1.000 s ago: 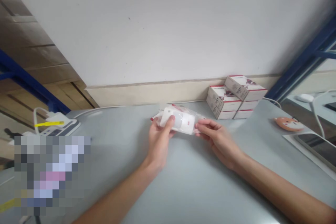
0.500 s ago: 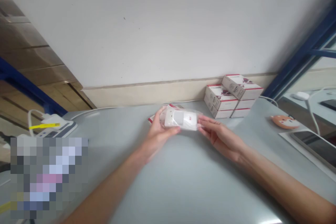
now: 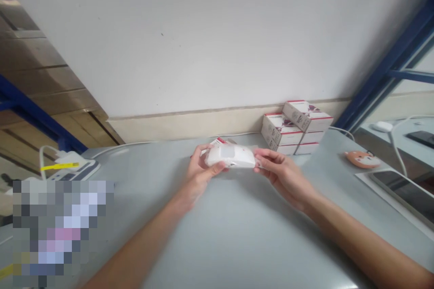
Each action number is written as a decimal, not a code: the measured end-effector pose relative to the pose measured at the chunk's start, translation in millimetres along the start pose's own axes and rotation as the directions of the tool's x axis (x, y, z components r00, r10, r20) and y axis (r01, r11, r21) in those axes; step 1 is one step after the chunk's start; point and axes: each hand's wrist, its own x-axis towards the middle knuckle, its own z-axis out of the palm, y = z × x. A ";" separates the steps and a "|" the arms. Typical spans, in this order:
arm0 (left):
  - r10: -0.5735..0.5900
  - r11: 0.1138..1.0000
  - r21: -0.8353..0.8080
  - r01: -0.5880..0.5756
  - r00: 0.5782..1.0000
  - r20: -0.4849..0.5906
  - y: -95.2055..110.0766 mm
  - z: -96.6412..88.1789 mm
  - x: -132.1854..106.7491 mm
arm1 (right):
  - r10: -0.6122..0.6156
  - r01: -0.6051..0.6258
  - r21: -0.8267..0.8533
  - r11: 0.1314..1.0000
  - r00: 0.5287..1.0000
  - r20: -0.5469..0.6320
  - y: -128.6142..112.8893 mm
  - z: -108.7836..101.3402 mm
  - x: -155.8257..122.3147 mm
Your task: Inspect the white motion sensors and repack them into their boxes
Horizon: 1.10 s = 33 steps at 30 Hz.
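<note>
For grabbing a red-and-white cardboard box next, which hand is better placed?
Right, probably: the right hand is nearer the stacked red-and-white cardboard boxes, though at the right end of the rounded white plastic device. The left hand holds the device's left end, farther away.

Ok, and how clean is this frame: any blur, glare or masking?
Head view: slightly soft, the small print on the stacked boxes and marks on the white device unreadable; head view: a mosaic patch hides the lower left; head view: bright glare on the tabletop at the bottom edge, right of centre.
</note>
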 end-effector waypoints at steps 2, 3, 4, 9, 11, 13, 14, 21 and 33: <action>0.008 1.000 0.025 -0.008 1.000 -0.021 0.9 2.4 -0.2 | -0.068 0.068 -0.066 0.996 0.998 0.003 3.5 0.8 -0.2; 0.012 0.999 0.051 -0.011 1.000 -0.020 1.6 3.7 -0.5 | -0.096 0.095 -0.095 0.991 0.995 -0.008 5.3 1.1 -0.2; 0.020 0.996 0.085 -0.019 1.000 -0.017 2.5 4.9 -1.1 | -0.122 0.119 -0.122 0.985 0.992 -0.019 6.7 1.2 -0.3; 0.143 0.951 0.275 -0.141 0.990 0.013 2.7 8.5 -4.6 | -0.219 0.204 -0.228 0.952 0.975 -0.039 7.6 0.4 0.0; 0.184 0.923 0.338 -0.184 0.982 0.032 0.2 7.1 -6.4 | -0.248 0.231 -0.256 0.939 0.968 -0.038 5.6 -0.5 0.1; 0.199 0.892 0.405 -0.200 0.979 0.046 -2.3 4.6 -8.8 | -0.265 0.249 -0.278 0.928 0.964 -0.021 3.6 -1.7 0.1; 0.192 0.881 0.432 -0.193 0.980 0.048 -3.2 3.4 -10.4 | -0.269 0.255 -0.295 0.921 0.963 -0.005 2.7 -2.5 0.2; -0.045 0.849 0.528 -0.020 0.993 0.110 -4.4 6.6 -18.0 | -0.265 0.275 -0.424 0.863 0.961 0.083 4.6 -13.7 6.5; -0.074 0.565 0.784 -0.258 0.930 0.360 -1.2 11.0 -30.1 | -0.088 0.077 -0.143 0.987 0.994 -0.070 12.0 -21.9 20.5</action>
